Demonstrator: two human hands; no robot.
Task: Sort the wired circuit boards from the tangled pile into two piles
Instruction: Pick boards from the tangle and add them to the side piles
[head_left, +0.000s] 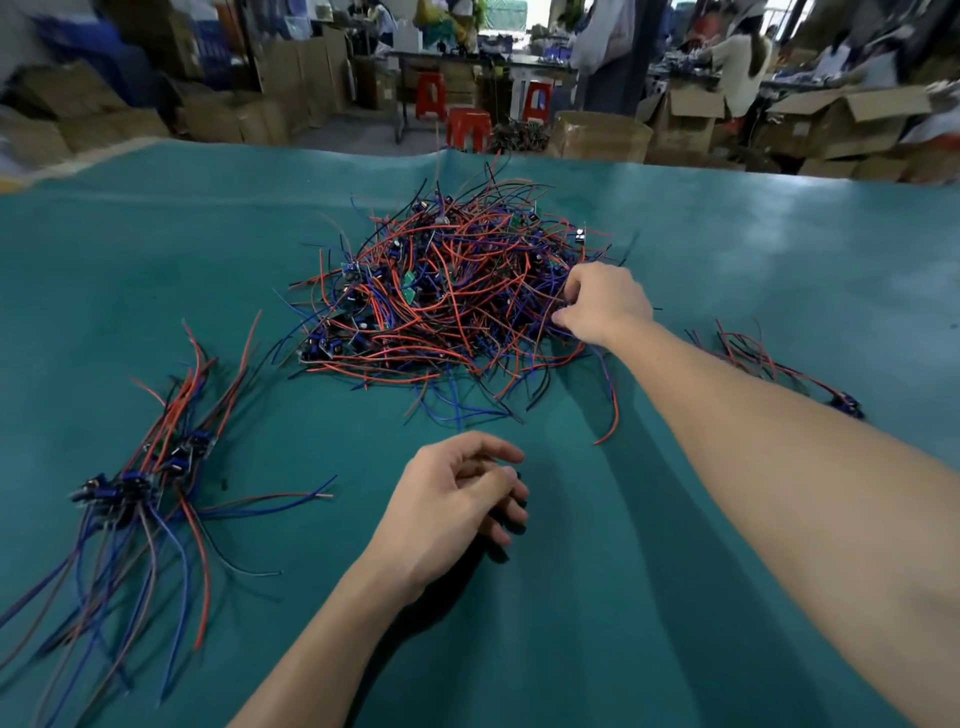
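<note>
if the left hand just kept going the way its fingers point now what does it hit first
The left hand has loosely curled fingers aimed right across the green mat. That way looks free until the right forearm, though depth is hard to judge.

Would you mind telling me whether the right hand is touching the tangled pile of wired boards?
Touching. The head view shows the right hand with fingers curled into wires at the tangled pile's right edge.

We see our 2 bare forearms reaching forward. Our right hand is stretched far out, knuckles up, fingers curled downward and pinching. Our left hand hangs nearer to us, wrist bent, fingers loosely curled inward, thumb uppermost, with nothing in its grasp.
</note>
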